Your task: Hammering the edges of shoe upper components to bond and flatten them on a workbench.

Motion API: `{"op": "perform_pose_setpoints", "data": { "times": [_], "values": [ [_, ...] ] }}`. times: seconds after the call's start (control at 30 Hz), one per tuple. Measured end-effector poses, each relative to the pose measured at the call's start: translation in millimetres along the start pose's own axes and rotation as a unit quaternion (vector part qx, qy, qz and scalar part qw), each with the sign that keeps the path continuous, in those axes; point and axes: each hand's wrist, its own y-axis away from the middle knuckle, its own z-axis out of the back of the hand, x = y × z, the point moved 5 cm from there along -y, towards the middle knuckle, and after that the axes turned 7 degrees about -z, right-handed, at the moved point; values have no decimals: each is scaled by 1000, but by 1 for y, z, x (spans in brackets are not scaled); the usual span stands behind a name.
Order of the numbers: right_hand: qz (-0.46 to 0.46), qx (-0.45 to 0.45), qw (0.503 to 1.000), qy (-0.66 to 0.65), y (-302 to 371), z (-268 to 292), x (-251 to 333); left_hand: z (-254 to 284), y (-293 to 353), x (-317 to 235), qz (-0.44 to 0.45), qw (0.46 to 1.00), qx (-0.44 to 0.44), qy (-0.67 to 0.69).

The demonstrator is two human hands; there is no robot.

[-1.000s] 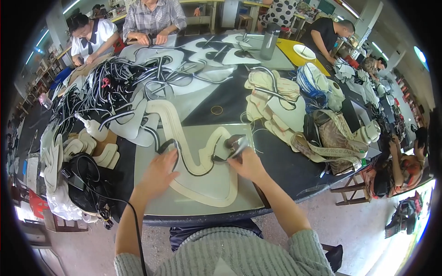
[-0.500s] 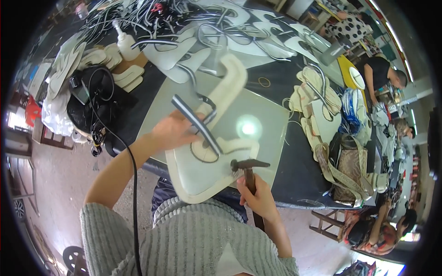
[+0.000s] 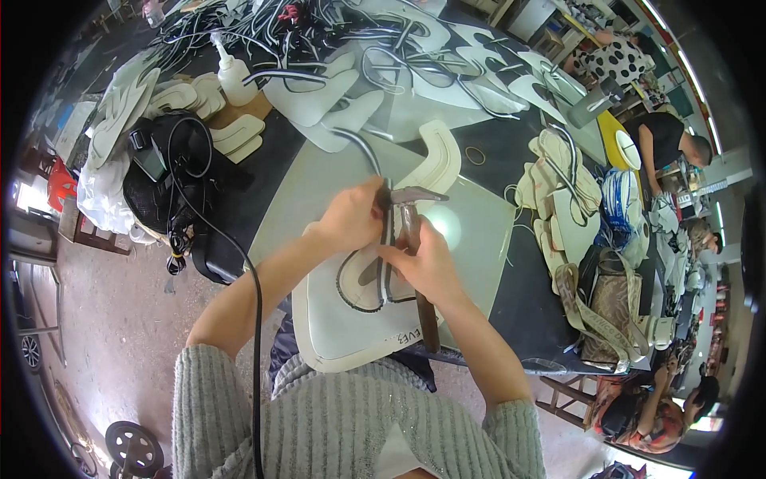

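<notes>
A white shoe-like or bag-like panel [image 3: 335,327] with a curved cut-out lies at the table's near edge on a pale board [image 3: 487,239]. Along it runs a black-and-white strip [image 3: 388,279], its loose end curving away to the far side. My left hand [image 3: 349,219] is closed on the strip beside the hammer head. In my right hand [image 3: 429,262] is a hammer [image 3: 428,319], held by its handle with the head pointing away from me. My right thumb rests against the strip. The fingertips of my left hand are partly hidden.
Several white cut pieces [image 3: 239,137], a glue bottle [image 3: 234,81] and a black bag [image 3: 159,191] stand at left. Black-and-white strips [image 3: 239,36] heap at the back. More pale pieces [image 3: 554,172] and a patterned bag [image 3: 606,303] lie right. A black cord [image 3: 257,343] hangs before me.
My right hand has carried the hammer up and away from me, next to my left hand. The strip, slanted and blurred before, now lies nearly straight along the panel.
</notes>
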Motion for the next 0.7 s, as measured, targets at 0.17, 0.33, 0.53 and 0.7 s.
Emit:
{"op": "perform_pose_setpoints", "data": {
  "times": [0.17, 0.33, 0.53, 0.7],
  "values": [
    [-57, -68, 996, 32, -4, 23, -38, 14, 19, -1, -8, 979, -2, 203],
    [64, -97, 980, 159, -7, 36, -51, 16, 30, -31, -153, 960, 155, 178],
    [-198, -180, 956, -122, -1, 86, -63, 26, 43, -15, -157, 985, -30, 69],
    [-135, -313, 891, -301, 22, 141, -73, 36, 66, 7, -64, 993, -88, 49]
  ]
}}
